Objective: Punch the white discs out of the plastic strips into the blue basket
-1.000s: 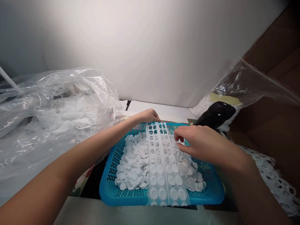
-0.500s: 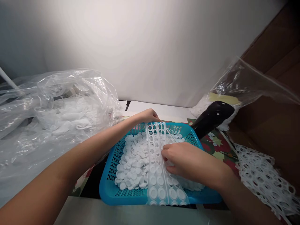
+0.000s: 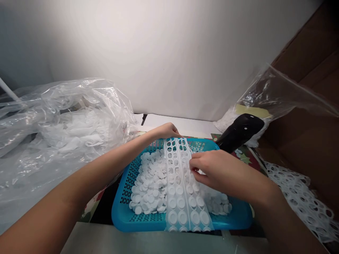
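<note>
1 blue basket (image 3: pixel 140 226) on a patterned tabletop (image 3: pixel 249 159), pale wall (image 3: pixel 164 63) behind

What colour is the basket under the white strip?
Bright blue, leaning turquoise; the basket shows best in the head view.

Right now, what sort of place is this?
Likely a tabletop handwork spot: a blue basket of white discs, a holed plastic sheet across it, a clear plastic bag beside it.

1 head-worn camera, facing forward and down, basket (image 3: pixel 137 226) at close range in lower center, pale wall (image 3: pixel 159 70) ahead
</note>
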The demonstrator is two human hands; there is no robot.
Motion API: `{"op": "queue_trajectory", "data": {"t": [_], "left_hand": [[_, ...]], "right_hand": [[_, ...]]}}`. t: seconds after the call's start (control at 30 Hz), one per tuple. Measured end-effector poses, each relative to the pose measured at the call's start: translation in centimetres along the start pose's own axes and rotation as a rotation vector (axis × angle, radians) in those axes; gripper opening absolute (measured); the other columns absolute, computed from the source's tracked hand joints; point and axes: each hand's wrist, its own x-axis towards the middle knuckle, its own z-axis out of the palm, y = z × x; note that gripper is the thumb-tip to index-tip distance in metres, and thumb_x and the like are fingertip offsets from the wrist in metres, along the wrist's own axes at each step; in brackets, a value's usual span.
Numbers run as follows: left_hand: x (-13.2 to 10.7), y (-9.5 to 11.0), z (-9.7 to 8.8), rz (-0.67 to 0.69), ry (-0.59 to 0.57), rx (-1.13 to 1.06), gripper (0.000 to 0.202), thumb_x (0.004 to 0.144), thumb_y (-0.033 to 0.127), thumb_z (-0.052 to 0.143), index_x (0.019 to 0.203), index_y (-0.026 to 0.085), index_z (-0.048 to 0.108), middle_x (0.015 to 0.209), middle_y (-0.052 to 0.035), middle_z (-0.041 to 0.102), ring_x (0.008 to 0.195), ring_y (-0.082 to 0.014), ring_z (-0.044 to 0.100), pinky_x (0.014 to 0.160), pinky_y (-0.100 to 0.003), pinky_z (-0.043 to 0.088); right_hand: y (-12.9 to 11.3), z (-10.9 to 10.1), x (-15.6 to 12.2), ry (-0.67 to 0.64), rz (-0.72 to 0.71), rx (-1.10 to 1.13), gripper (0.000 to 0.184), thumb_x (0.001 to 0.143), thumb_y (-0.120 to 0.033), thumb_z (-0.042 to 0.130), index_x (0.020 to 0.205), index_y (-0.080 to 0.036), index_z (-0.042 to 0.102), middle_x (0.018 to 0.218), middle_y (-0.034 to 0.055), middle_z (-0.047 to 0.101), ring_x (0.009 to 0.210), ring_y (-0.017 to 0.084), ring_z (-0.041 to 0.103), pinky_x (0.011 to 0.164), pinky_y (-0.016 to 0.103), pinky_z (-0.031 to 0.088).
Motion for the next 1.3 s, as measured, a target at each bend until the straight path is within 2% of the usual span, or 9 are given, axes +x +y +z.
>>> {"op": "queue_trajectory", "data": {"t": [0.13,0.33,0.53,0.6,0.73,0.83,0.9,1.03,1.3], "left_hand": [[-0.1,0.1,-0.1,-0.005,0.011,-0.001,0.033,0.061,0.046,0.058,0.064,0.013,0.062,0.053,0.0,0.053,0.048,-0.0083,0.041,0.048,-0.023,0.03],[-0.2,0.1,-0.2,-0.03,0.034,-0.007,0.031,0.062,0.042,0.057,0.068,0.012,0.063,0.059,-0.0016,0.057,0.053,-0.0092,0.045,0.05,-0.022,0.033],[0.2,-0.3,-0.1,-0.029,0.005,-0.015,0.029,0.063,0.038,0.056,0.072,0.012,0.064,0.063,-0.0038,0.061,0.054,-0.0099,0.048,0.051,-0.022,0.034],[0.3,-0.4,-0.1,-0.021,0.001,-0.018,0.03,0.063,0.038,0.055,0.072,0.011,0.064,0.065,-0.0047,0.062,0.054,-0.0101,0.049,0.051,-0.022,0.034],[0.3,-0.3,-0.1,-0.016,0.014,-0.004,0.032,0.062,0.041,0.056,0.071,0.012,0.064,0.064,-0.0046,0.062,0.053,-0.01,0.048,0.05,-0.023,0.033],[0.2,-0.1,-0.2,-0.02,0.026,-0.005,0.031,0.062,0.042,0.057,0.068,0.012,0.064,0.058,-0.0026,0.058,0.05,-0.0088,0.044,0.05,-0.023,0.032],[0.1,0.0,-0.2,-0.02,0.031,-0.001,0.031,0.062,0.042,0.057,0.067,0.012,0.063,0.055,-0.0015,0.056,0.048,-0.0082,0.042,0.049,-0.023,0.031],[0.0,0.1,-0.2,-0.019,0.027,0.01,0.032,0.063,0.043,0.057,0.066,0.012,0.063,0.056,-0.0021,0.056,0.048,-0.0084,0.042,0.049,-0.023,0.031],[0.1,-0.1,-0.2,-0.014,0.026,-0.005,0.029,0.062,0.041,0.057,0.066,0.012,0.063,0.058,-0.0035,0.059,0.049,-0.0087,0.045,0.048,-0.023,0.031]], "right_hand": [[1.3,-0.5,0.6,0.047,0.062,0.078,0.017,0.078,-0.02,0.041,0.064,-0.018,0.051,0.058,-0.0017,0.052,0.052,0.01,0.044,0.05,0.022,0.026],[2.2,0.6,1.9,0.112,0.147,0.129,0.01,0.075,-0.023,0.045,0.067,-0.018,0.048,0.058,-0.0025,0.051,0.048,0.008,0.039,0.047,0.021,0.023],[3.2,1.4,2.8,0.242,0.365,-0.145,0.011,0.078,-0.021,0.04,0.074,-0.017,0.049,0.053,-0.0005,0.048,0.046,0.011,0.041,0.045,0.023,0.02],[3.5,1.4,2.8,0.216,0.384,-0.162,0.013,0.078,-0.023,0.041,0.073,-0.017,0.051,0.055,0.0004,0.05,0.048,0.012,0.043,0.045,0.023,0.02],[3.4,0.7,2.1,0.1,0.296,-0.064,0.016,0.079,-0.028,0.042,0.073,-0.02,0.054,0.059,-0.0002,0.054,0.051,0.012,0.047,0.046,0.022,0.022],[2.5,-0.3,1.4,0.128,0.248,0.016,0.016,0.081,-0.03,0.042,0.084,-0.021,0.055,0.061,-0.0008,0.055,0.053,0.012,0.048,0.047,0.022,0.024],[1.4,-1.0,0.9,0.137,0.101,0.13,0.016,0.082,-0.028,0.042,0.09,-0.021,0.054,0.066,-0.0014,0.056,0.057,0.011,0.049,0.05,0.022,0.027],[-1.1,-1.3,0.4,-0.011,-0.279,0.277,0.01,0.079,-0.028,0.048,0.083,-0.02,0.052,0.076,-0.0019,0.055,0.062,0.009,0.048,0.053,0.022,0.03],[-3.0,0.2,0.9,0.033,-0.322,0.083,0.013,0.079,-0.018,0.043,0.067,-0.016,0.049,0.068,-0.0015,0.05,0.055,0.008,0.04,0.047,0.023,0.024]]}}
